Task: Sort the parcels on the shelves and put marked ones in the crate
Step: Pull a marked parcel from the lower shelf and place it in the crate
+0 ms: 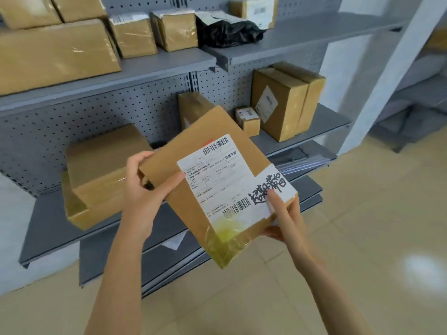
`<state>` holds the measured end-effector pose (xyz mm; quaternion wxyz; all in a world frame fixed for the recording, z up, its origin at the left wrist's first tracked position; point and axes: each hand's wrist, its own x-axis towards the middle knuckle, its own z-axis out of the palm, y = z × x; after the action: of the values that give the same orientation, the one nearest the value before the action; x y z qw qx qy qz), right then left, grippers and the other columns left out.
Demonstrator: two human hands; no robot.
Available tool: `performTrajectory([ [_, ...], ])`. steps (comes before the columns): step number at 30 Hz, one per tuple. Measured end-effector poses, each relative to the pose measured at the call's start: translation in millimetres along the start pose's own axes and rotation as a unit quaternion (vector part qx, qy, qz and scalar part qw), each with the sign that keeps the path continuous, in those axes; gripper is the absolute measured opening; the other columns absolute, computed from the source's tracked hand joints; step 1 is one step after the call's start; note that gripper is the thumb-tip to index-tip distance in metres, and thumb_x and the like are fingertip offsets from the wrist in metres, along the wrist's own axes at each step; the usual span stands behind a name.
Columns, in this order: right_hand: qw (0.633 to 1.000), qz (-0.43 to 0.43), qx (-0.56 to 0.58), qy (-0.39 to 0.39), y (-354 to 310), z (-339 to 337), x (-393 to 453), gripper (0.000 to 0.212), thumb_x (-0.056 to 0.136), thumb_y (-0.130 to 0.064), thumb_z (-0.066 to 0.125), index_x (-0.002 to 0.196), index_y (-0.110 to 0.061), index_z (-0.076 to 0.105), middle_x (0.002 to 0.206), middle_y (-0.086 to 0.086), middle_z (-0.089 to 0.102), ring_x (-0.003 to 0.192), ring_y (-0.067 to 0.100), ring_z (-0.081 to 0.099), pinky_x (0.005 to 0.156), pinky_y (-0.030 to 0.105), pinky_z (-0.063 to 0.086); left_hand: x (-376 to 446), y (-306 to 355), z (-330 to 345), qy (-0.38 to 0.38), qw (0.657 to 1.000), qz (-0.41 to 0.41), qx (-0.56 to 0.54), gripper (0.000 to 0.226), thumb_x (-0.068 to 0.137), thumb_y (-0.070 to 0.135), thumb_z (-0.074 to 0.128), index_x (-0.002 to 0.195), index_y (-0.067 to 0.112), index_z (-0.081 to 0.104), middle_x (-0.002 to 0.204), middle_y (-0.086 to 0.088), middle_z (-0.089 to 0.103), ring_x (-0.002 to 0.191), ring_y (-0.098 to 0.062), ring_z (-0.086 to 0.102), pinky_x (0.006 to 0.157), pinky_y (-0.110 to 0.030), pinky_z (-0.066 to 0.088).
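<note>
I hold a flat brown cardboard parcel [205, 141] tilted in front of the shelves, label side up. Its white shipping label [217, 180] carries barcodes and large black handwritten marks at the lower right corner. My left hand [142, 189] grips the parcel's left edge, thumb on top near the label. My right hand [285, 218] holds the lower right corner, with its thumb pressing on the handwritten marks. Yellowish tape covers the parcel's bottom corner. No crate is in view.
Grey metal shelves [314, 131] with a pegboard back hold more parcels: two stacked boxes [96, 175] at the left, a tall box [280, 105] and a small box [249, 119] at the right, several boxes and a black bag [227, 30] above. Beige tiled floor [362, 238] lies below.
</note>
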<state>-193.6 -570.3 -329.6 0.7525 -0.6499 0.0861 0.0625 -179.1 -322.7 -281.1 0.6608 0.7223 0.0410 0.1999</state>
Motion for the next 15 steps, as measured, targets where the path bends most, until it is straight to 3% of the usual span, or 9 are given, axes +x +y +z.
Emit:
performTrajectory([
  [4,0.996,-0.011,-0.012,0.086,-8.1,-78.9,-10.2,0.072,0.051,-0.057,0.083,0.110,-0.036,0.047,0.094,-0.013,0.070,0.080,0.005,0.070,0.057,0.021,0.055,-9.9,8.2,100.7,-0.068,0.998,0.006,-0.010,0.066,0.060,0.034,0.085,0.108,0.053,0.044,0.126,0.003,0.048,0.109,-0.012,0.054,0.073,-0.031,0.052],
  [7,0.991,-0.014,-0.024,0.130,-16.6,-147.5,-23.0,0.082,0.052,-0.053,0.086,0.120,-0.024,0.050,0.108,-0.003,0.068,0.091,0.011,0.069,0.065,0.029,0.059,-29.6,16.6,179.1,-0.121,0.992,0.011,-0.033,0.080,0.056,0.035,0.086,0.113,0.060,0.035,0.131,0.009,0.044,0.116,-0.005,0.050,0.087,-0.032,0.051],
  [9,0.985,-0.014,-0.010,0.170,-21.4,-192.6,-39.6,0.078,0.056,-0.047,0.086,0.119,-0.019,0.051,0.107,-0.002,0.068,0.091,0.012,0.070,0.066,0.029,0.059,-45.5,22.3,230.0,-0.161,0.985,0.006,-0.054,0.094,0.051,0.037,0.085,0.125,0.054,0.029,0.131,0.018,0.043,0.115,0.007,0.048,0.088,-0.026,0.048],
  [11,0.973,-0.020,-0.008,0.231,-24.6,-236.2,-62.2,0.065,0.059,-0.044,0.086,0.109,-0.024,0.050,0.101,-0.007,0.068,0.087,0.005,0.069,0.068,0.028,0.057,-62.7,29.7,280.2,-0.209,0.975,-0.008,-0.072,0.106,0.048,0.038,0.086,0.135,0.044,0.024,0.130,0.022,0.045,0.107,0.015,0.051,0.085,-0.024,0.048],
  [15,0.933,-0.026,-0.073,0.353,-29.7,-310.3,-114.6,0.058,0.049,-0.063,0.080,0.092,-0.035,0.053,0.094,-0.015,0.066,0.082,-0.006,0.063,0.068,0.020,0.046,-104.9,45.3,371.2,-0.327,0.939,-0.028,-0.098,0.112,0.046,0.034,0.089,0.139,0.038,0.027,0.126,0.014,0.057,0.111,-0.002,0.058,0.090,-0.039,0.051],
])
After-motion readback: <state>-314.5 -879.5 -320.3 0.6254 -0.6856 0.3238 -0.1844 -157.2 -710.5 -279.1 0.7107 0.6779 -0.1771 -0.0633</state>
